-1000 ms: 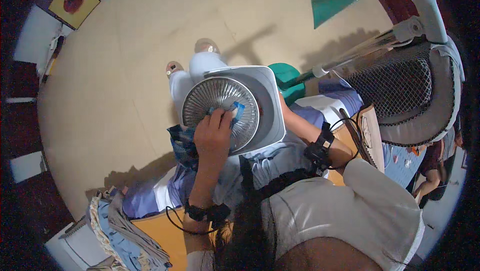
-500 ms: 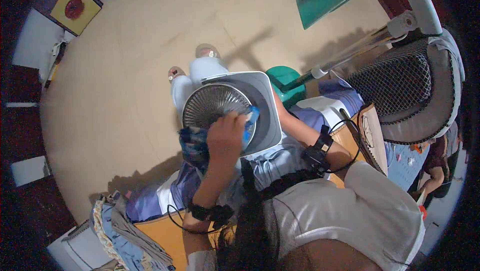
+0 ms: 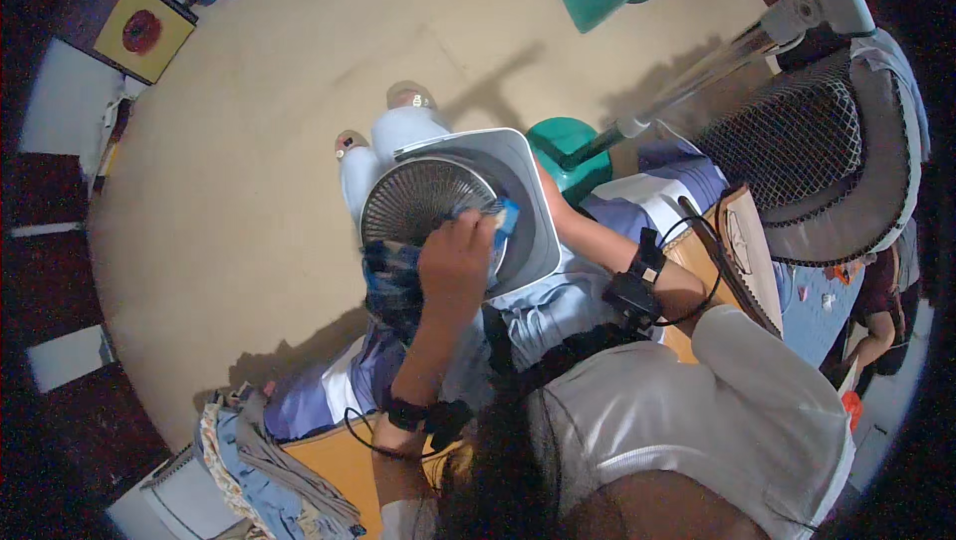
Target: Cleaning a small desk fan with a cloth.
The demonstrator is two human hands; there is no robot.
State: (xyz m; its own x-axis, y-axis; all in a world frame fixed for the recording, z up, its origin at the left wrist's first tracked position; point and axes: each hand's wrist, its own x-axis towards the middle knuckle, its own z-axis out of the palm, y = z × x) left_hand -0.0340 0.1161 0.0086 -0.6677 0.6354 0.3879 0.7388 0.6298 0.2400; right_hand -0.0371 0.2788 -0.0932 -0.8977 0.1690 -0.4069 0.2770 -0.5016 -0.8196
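On my lap sits a pale grey square-rimmed container [image 3: 543, 226], tilted. A round, ribbed metal piece like a grille [image 3: 418, 204] is set in its left part. Closed over a blue checked cloth [image 3: 390, 276], my left hand [image 3: 458, 256] presses it against the lower right of the ribbed piece. One end of the cloth shows past the fingers; the rest hangs over the near left rim. My right forearm [image 3: 588, 231] passes along the container's right side, and the hand itself is hidden behind the container.
A green round base [image 3: 570, 157] with a metal pole [image 3: 697, 87] stands right of my legs, with a green hood above. A mesh-backed chair [image 3: 797, 147] is beyond it. Folded clothes [image 3: 264, 475] lie at lower left. Another person's arm [image 3: 874, 339] shows at far right.
My left hand has shifted slightly across the ribbed piece with the cloth. The whole view has turned a little. The container stays on my lap.
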